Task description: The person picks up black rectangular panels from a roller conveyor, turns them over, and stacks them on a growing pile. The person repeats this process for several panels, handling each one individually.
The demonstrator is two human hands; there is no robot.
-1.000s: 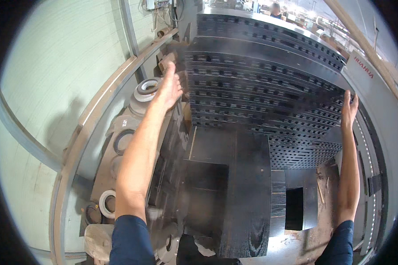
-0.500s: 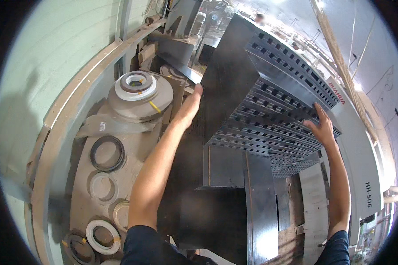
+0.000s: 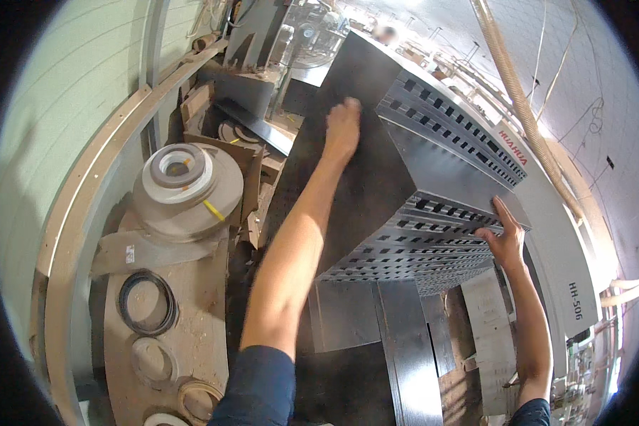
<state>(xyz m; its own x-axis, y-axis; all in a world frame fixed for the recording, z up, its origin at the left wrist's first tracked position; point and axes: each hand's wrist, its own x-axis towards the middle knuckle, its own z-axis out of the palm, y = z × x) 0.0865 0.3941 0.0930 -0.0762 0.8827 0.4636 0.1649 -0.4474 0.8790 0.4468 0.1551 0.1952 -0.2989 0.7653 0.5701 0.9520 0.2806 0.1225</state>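
A tall stack of dark boards (image 3: 405,177) with rows of square notches along their edges fills the middle. My left hand (image 3: 343,128) is against the broad dark side of the stack, near its upper part. Its fingers look curled and slightly blurred; whatever they might hold is hidden. On the right, my right hand (image 3: 505,241) rests at the near right corner of the stack, thumb and fingers apart. Beneath the notched boards lie plain dark panels (image 3: 412,348).
To the left, a dusty table (image 3: 199,319) bears a pile of edging rolls (image 3: 184,192) and several loose rings (image 3: 148,302). A white machine housing (image 3: 557,270) and a ribbed hose (image 3: 515,92) stand right. A blurred person (image 3: 385,35) is far back.
My left hand has moved from the left edge of the stack onto its dark side, fingers now curled. My right hand sits slightly lower. The whole view has shifted.
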